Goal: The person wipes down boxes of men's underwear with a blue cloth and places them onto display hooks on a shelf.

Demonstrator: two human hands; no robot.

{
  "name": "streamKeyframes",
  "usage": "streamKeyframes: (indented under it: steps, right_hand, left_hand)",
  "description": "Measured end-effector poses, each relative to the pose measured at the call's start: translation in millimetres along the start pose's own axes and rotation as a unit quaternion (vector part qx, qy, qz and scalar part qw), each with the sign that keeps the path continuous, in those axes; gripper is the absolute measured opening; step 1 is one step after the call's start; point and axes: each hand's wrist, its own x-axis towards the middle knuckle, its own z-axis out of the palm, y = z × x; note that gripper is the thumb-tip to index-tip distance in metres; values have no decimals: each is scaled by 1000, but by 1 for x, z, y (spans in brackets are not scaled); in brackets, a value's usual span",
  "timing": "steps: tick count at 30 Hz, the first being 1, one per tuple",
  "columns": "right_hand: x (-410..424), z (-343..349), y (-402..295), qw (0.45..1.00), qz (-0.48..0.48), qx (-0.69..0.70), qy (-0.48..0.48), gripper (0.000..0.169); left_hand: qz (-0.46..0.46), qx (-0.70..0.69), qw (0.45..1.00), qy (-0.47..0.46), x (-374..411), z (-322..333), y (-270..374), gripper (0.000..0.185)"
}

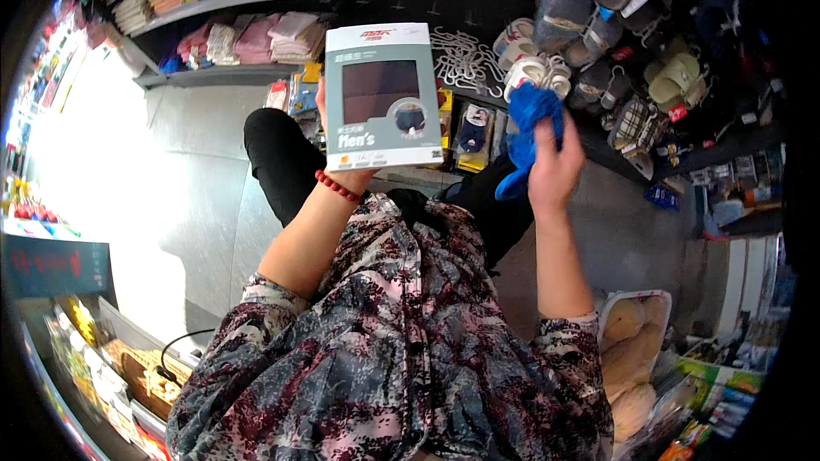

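My left hand supports a grey-green and white cardboard box of men's underwear from below and behind, so most of the fingers are hidden. The box faces me, with a dark window in its front. A red bead bracelet circles my left wrist. In my right hand is a bunched blue cloth, apart from the box and to its right. The hand and the cloth look slightly blurred. Just beyond the cloth are white slippers.
Folded towels fill the shelves at upper left. White plastic hangers lie heaped behind the box, near packaged socks. Pairs of slippers hang at upper right. A plastic-wrapped beige item stands by my right elbow, and a wicker basket at lower left.
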Motion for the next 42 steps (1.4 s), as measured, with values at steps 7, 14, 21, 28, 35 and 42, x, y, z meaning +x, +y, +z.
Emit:
streamKeyframes:
  steps: [7,14,21,28,35,42]
  right_hand:
    - [50,49,-48,970,72,223,64,48]
    - [47,100,-34,992,-42,119,15,46]
    - [31,96,-15,971,93,213,-62,42]
    - [-24,69,-46,986,-2,111,-125,41]
    - [-78,37,-61,965,-99,140,-198,46]
    - [-56,0,-30,924,84,362,-87,35]
  left_hand:
    - [-91,11,995,-50,1,11,-16,85]
    - [-50,84,995,37,-11,7,7,68]
    - [-57,282,947,142,-30,38,-2,63]
    - [-24,237,957,168,-21,14,22,56]
    - [23,237,958,158,-14,-20,35,55]
    - [-5,115,993,40,-7,-31,38,54]
